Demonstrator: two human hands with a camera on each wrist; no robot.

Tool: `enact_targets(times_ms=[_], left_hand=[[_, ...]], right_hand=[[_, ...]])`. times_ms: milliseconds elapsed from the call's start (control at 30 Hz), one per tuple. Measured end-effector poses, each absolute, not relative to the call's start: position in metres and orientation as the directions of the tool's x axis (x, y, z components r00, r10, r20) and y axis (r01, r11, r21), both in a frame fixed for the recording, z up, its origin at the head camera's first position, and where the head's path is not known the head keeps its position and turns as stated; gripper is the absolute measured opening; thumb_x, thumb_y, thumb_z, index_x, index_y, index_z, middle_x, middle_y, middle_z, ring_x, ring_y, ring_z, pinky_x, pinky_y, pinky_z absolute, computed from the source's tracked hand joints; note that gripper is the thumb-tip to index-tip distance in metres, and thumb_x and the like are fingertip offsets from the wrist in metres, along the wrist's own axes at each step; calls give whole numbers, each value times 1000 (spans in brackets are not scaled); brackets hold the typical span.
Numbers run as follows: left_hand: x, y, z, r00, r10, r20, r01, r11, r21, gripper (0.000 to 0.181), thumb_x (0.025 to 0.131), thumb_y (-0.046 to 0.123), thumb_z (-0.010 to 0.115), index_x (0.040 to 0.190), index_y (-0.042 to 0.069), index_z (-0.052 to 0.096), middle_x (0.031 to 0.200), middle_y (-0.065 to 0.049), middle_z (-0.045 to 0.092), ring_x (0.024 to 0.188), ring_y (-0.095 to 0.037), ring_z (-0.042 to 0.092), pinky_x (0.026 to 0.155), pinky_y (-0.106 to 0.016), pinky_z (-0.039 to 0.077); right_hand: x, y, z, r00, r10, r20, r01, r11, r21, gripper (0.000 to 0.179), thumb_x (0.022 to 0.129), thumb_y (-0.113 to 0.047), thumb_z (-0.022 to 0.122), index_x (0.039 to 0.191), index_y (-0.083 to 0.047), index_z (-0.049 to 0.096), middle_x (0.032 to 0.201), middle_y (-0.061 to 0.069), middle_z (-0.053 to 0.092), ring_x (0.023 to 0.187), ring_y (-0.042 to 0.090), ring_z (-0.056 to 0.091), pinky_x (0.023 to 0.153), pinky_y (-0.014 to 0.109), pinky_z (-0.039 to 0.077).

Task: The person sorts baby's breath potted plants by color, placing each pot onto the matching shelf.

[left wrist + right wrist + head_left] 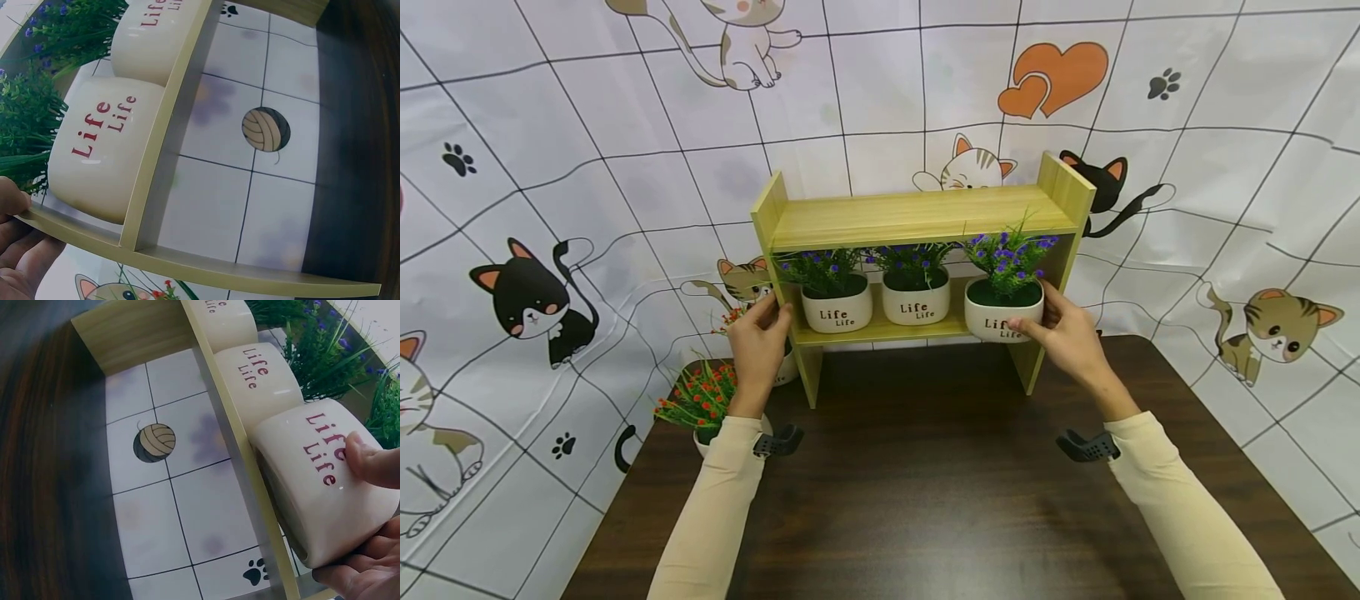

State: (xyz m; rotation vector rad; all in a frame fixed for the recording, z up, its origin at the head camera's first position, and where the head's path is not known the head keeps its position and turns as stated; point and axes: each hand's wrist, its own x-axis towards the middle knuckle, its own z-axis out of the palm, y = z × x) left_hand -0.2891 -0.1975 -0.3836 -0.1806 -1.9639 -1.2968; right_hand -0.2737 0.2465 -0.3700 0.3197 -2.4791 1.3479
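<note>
A light wooden two-tier shelf (910,215) stands on the table against the wall. My left hand (758,346) pinches the edge of its left side panel (81,234), thumb inside and fingers outside. My right hand (1070,337) grips a white oval flowerpot (319,481) with purple flowers, thumb on its "Life" lettering and fingers around its right end. This pot sits at the right of the lower tier and juts out past the front edge, its underside partly showing. Two matching pots, one at the left (837,310) and one in the middle (916,305), stand on the same tier.
Beside the shelf's left side are two pots with red flowers (703,396), partly hidden behind my left hand and forearm. A white wall sheet (880,100) printed with cats hangs behind the dark wooden table (917,467). The shelf's upper tier holds nothing.
</note>
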Motion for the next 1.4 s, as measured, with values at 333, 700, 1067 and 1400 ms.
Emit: enact_targets(times_ms=[333,700,1067,1400], left_hand=[[-288,-197,-382,-704,-278,654,493,471,732,31,101,6,72,130,-5,74,118,-29,76,101,-42,79,76,-1,51],[-288,-197,-383,-705,-277,653,499,461,734,30,101,7,72,130,-4,75,117,-29,77,100,-42,79,75,-2,52],[-287,-196,-383,-698,-278,660,510,453,731,30,101,5,71,130,-3,75,118,-28,77,100,-42,79,75,-2,53],[-288,-197,-384,-697,-276,662,504,468,726,30,102,7,71,130,-5,74,116,-29,77,98,-43,79,75,-2,52]], right_hand=[[-286,241,-367,-953,-51,299,-280,523,-805,88,104,-27,73,168,2,20,150,31,58,135,43,63,91,17,52],[-291,235,-369,-938,-15,347,-281,619,-733,75,108,-27,65,164,8,29,142,38,61,132,50,62,107,62,52],[-294,231,-366,-957,2,291,-216,662,-717,78,112,-29,57,167,7,14,162,41,36,146,59,42,117,69,38],[-294,226,-369,-934,50,353,-205,735,-646,60,113,-28,54,159,6,36,120,41,66,117,60,63,93,69,49]])
